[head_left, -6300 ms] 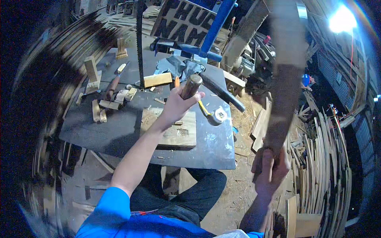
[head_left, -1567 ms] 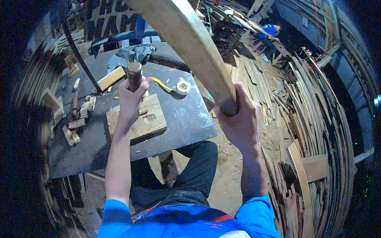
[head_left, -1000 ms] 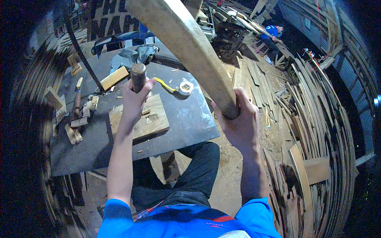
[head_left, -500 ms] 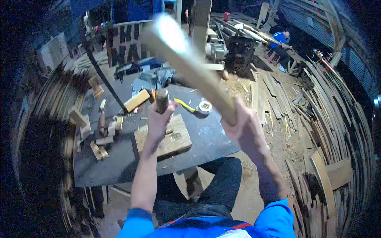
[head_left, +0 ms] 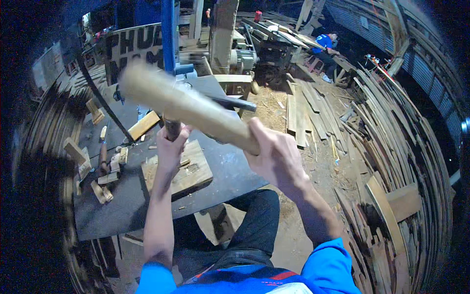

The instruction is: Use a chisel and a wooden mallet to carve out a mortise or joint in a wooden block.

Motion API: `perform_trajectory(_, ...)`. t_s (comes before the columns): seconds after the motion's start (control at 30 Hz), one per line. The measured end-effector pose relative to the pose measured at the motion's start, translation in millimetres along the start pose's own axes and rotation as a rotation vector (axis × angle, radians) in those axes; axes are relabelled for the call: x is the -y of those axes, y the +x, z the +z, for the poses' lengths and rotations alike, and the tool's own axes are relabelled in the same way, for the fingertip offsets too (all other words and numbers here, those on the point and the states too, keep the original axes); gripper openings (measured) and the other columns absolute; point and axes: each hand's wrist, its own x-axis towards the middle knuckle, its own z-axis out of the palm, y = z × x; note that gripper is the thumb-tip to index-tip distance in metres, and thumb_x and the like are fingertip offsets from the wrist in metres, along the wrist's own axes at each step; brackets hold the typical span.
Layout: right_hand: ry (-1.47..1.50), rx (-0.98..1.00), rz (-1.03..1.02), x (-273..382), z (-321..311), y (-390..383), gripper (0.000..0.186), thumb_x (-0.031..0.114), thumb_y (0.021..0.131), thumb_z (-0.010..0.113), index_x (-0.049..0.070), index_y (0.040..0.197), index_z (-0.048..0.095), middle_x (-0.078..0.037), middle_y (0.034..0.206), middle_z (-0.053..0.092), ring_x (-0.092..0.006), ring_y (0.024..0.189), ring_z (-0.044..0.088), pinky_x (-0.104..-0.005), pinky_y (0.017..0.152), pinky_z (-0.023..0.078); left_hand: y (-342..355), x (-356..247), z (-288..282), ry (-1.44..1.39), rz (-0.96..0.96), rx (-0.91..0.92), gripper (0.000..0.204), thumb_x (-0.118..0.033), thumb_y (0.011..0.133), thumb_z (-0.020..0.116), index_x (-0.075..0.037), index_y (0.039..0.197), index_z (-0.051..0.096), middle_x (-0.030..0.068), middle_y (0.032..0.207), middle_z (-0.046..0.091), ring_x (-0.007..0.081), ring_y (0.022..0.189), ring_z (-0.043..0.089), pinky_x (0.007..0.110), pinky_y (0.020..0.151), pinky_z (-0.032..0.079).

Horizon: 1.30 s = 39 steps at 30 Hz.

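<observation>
My left hand [head_left: 170, 151] is closed around the round wooden handle of a chisel [head_left: 172, 130], held upright over a thick wooden block [head_left: 198, 171]. The fist hides the chisel's blade. Small chips lie on the block around a rough cut. In my right hand [head_left: 276, 154] I grip a thick wooden club [head_left: 200, 115] by its near end. Blurred by motion, it slants up to the left, passing in front of the chisel handle's top. Whether the two touch, I cannot tell.
The block rests on a dark table [head_left: 112, 218]. At the table's left lie wood offcuts [head_left: 100, 191] and a wooden-handled tool [head_left: 103, 159]; a pale wood piece [head_left: 143, 126] lies farther back. Stacked boards [head_left: 391, 161] line the right. A person in blue [head_left: 323, 44] sits far off.
The club has swung down and left, from raised high to in front of the chisel handle. My left hand still holds the chisel over the block. The whole view has shifted rightward.
</observation>
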Motion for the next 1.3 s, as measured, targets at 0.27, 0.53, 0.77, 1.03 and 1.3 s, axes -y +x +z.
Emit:
perform_trajectory(0.27, 0.213, -0.054, 0.199, 4, -6, -8, 0.034, 0.014, 0.077, 0.072, 0.003, 0.1, 0.051, -0.022, 0.072, 0.061, -0.0361, 0.065, 0.064, -0.0431, 0.059, 0.048, -6, -4, -12, 0.092, -0.075, 0.026, 0.017, -0.018, 0.088, 0.071, -0.008, 0.081, 0.059, -0.0082, 0.059, 0.046, 0.0014, 0.051, 0.041, 0.021, 0.047, 0.031)
perform_trajectory(0.53, 0.161, 0.054, 0.13, 2, 7, -16, 0.036, 0.008, 0.078, 0.069, 0.004, 0.108, 0.048, -0.022, 0.078, 0.063, -0.0424, 0.075, 0.066, -0.0452, 0.064, 0.05, -3, -7, -6, 0.169, -0.016, 0.047, 0.022, -0.02, 0.086, 0.07, -0.009, 0.072, 0.058, -0.0079, 0.059, 0.046, 0.0025, 0.051, 0.041, 0.023, 0.047, 0.029)
perform_trajectory(0.77, 0.271, -0.022, 0.214, -3, 8, -21, 0.035, 0.012, 0.082, 0.072, 0.005, 0.106, 0.047, -0.02, 0.078, 0.065, -0.0346, 0.071, 0.068, -0.0393, 0.062, 0.051, -1, -2, -1, 0.08, -0.035, 0.063, 0.024, -0.022, 0.086, 0.074, -0.01, 0.073, 0.057, -0.0084, 0.059, 0.046, 0.0015, 0.05, 0.039, 0.021, 0.046, 0.028)
perform_trajectory(1.03, 0.345, -0.063, 0.216, 3, 0, -15, 0.034, 0.013, 0.083, 0.073, 0.004, 0.102, 0.047, -0.012, 0.075, 0.061, -0.0224, 0.065, 0.061, -0.0351, 0.06, 0.047, -4, -6, -2, 0.094, -0.033, 0.031, 0.021, -0.02, 0.087, 0.073, -0.01, 0.075, 0.059, -0.009, 0.059, 0.046, 0.0007, 0.05, 0.04, 0.021, 0.046, 0.029)
perform_trajectory(1.3, -0.05, 0.065, 0.036, -7, -7, -13, 0.031, 0.005, 0.077, 0.069, 0.006, 0.101, 0.049, -0.02, 0.073, 0.062, -0.0377, 0.071, 0.067, -0.0439, 0.061, 0.05, 1, -1, -1, 0.045, 0.007, 0.052, 0.02, -0.02, 0.086, 0.073, -0.01, 0.077, 0.059, -0.0078, 0.058, 0.047, 0.0015, 0.048, 0.041, 0.021, 0.045, 0.029)
